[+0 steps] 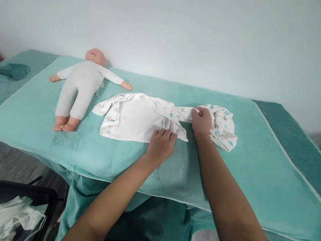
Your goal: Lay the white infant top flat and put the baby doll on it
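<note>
A white baby shirt [135, 118] with a small printed pattern lies spread open on the green-covered table, its sleeves out to both sides. My right hand [201, 120] pinches the end of its right-hand sleeve. On the shirt's lower right part rests my left hand [162, 141], fingers curled onto the fabric; whether it grips a fold is hidden. Just beyond my right hand is a crumpled patterned baby garment [223, 128]. To the left, a baby doll [81, 82] in white lies on its back, arms spread, one hand near the shirt's collar.
A green sheet [245, 181] with white piping covers the table, which stands against a pale wall [185, 35]. Below at the left, a black chair [25, 191] holds a heap of whitish cloth or plastic [12, 216]. A face hole [10, 71] shows at the table's left end.
</note>
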`<act>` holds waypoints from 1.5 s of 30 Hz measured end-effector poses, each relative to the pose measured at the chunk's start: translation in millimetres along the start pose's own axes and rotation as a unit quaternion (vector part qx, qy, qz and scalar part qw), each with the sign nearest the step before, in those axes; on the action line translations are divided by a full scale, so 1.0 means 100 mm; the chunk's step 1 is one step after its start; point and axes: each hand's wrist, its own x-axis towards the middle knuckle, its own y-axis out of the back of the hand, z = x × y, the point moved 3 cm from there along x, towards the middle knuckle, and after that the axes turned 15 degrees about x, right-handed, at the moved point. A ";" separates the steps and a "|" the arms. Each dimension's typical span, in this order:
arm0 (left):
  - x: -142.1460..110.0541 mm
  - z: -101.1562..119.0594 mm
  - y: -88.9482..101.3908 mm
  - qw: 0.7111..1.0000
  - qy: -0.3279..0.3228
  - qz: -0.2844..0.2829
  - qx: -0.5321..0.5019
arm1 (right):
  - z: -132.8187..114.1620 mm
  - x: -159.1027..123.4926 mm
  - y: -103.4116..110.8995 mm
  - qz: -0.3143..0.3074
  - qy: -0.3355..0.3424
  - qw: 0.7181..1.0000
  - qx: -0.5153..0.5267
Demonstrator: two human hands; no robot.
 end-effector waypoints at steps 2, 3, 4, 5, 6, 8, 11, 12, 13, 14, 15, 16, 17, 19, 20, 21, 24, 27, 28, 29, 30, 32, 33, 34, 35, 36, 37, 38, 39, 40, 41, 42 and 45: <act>-0.02 -0.02 0.03 1.000 -0.003 0.019 -0.013 | 0.02 0.10 -0.04 0.026 0.019 0.999 0.003; -0.03 -0.02 0.04 0.999 -0.004 0.027 -0.020 | 0.03 0.14 -0.05 0.031 0.027 0.999 0.009; -0.04 -0.02 0.05 0.999 -0.003 0.033 -0.026 | 0.05 0.19 -0.06 0.031 0.033 0.999 0.017; -0.04 -0.02 0.06 0.999 -0.002 0.036 -0.032 | 0.08 0.22 -0.07 0.031 0.041 0.998 0.024; -0.03 -0.02 0.07 0.999 -0.003 0.037 -0.037 | 0.10 0.26 -0.07 0.032 0.049 0.998 0.028; -0.02 -0.01 0.08 0.998 -0.016 0.031 -0.049 | 0.15 0.30 -0.06 0.046 0.062 0.997 0.027; 0.00 0.01 0.06 0.997 -0.039 0.014 -0.057 | 0.17 0.29 -0.03 0.072 0.094 0.993 0.004; 0.00 0.01 0.06 0.997 -0.042 0.011 -0.056 | 0.14 0.26 -0.04 0.068 0.118 0.991 -0.009; 0.01 0.02 0.06 0.997 -0.044 0.009 -0.055 | 0.09 0.21 -0.06 0.055 0.150 0.987 -0.023; 0.01 0.02 0.05 0.997 -0.045 0.009 -0.055 | 0.04 0.16 -0.09 0.031 0.185 0.982 -0.036; 0.01 0.02 0.05 0.997 -0.048 0.009 -0.056 | -0.01 0.09 -0.13 -0.003 0.216 0.975 -0.048; 0.02 0.03 0.05 0.997 -0.051 0.008 -0.056 | -0.05 0.02 -0.18 -0.047 0.238 0.968 -0.059; 0.02 0.03 0.05 0.997 -0.055 0.007 -0.056 | -0.08 -0.04 -0.23 -0.097 0.249 0.961 -0.071; 0.02 0.03 0.05 0.997 -0.057 0.008 -0.054 | -0.10 -0.13 -0.31 -0.189 0.247 0.945 -0.104; 0.02 0.03 0.05 0.997 -0.056 0.007 -0.052 | -0.08 -0.16 -0.33 -0.215 0.238 0.939 -0.122; 0.02 0.03 0.05 0.997 -0.054 0.006 -0.049 | -0.06 -0.16 -0.32 -0.224 0.226 0.938 -0.139; 0.01 0.02 0.05 0.998 -0.049 0.005 -0.043 | 0.02 -0.11 -0.20 -0.172 0.177 0.954 -0.167; 0.01 0.01 0.05 0.998 -0.050 0.010 -0.040 | 0.02 -0.07 -0.10 -0.123 0.160 0.962 -0.185; 0.01 0.02 0.05 0.998 -0.050 0.011 -0.039 | -0.01 -0.08 -0.09 -0.117 0.168 0.960 -0.189; 0.01 0.02 0.05 0.998 -0.051 0.013 -0.037 | -0.05 -0.10 -0.09 -0.115 0.181 0.958 -0.189; 0.01 0.02 0.04 0.998 -0.052 0.015 -0.036 | -0.09 -0.13 -0.10 -0.120 0.197 0.955 -0.185; 0.01 0.02 0.04 0.998 -0.053 0.019 -0.035 | -0.18 -0.18 -0.15 -0.131 0.220 0.951 -0.174; 0.01 0.02 0.04 0.998 -0.053 0.020 -0.034 | -0.21 -0.20 -0.16 -0.127 0.218 0.952 -0.174; 0.01 0.02 0.04 0.998 -0.052 0.020 -0.034 | -0.22 -0.20 -0.15 -0.112 0.205 0.956 -0.179; 0.01 0.02 0.03 0.998 -0.051 0.018 -0.034 | -0.22 -0.20 -0.12 -0.086 0.180 0.962 -0.189; 0.01 0.01 0.03 0.998 -0.050 0.014 -0.033 | -0.19 -0.18 -0.08 -0.053 0.145 0.967 -0.202; 0.01 0.01 0.03 0.998 -0.049 0.011 -0.033 | -0.16 -0.15 -0.03 -0.021 0.108 0.971 -0.213; 0.01 0.01 0.02 0.998 -0.048 0.008 -0.033 | -0.12 -0.13 0.02 0.000 0.076 0.973 -0.219; 0.01 0.01 0.02 0.998 -0.047 0.008 -0.034 | -0.08 -0.10 0.07 0.008 0.050 0.974 -0.221; 0.01 0.01 0.02 0.998 -0.047 0.009 -0.035 | -0.04 -0.07 0.10 0.004 0.029 0.976 -0.215; 0.01 0.01 0.02 0.998 -0.046 0.010 -0.035 | -0.01 -0.04 0.11 -0.008 0.011 0.979 -0.203; 0.01 0.01 0.02 0.998 -0.046 0.011 -0.035 | 0.01 -0.02 0.12 -0.019 -0.003 0.983 -0.184; 0.01 0.01 0.02 0.998 -0.047 0.009 -0.031 | 0.02 0.04 0.10 -0.011 -0.030 0.996 -0.089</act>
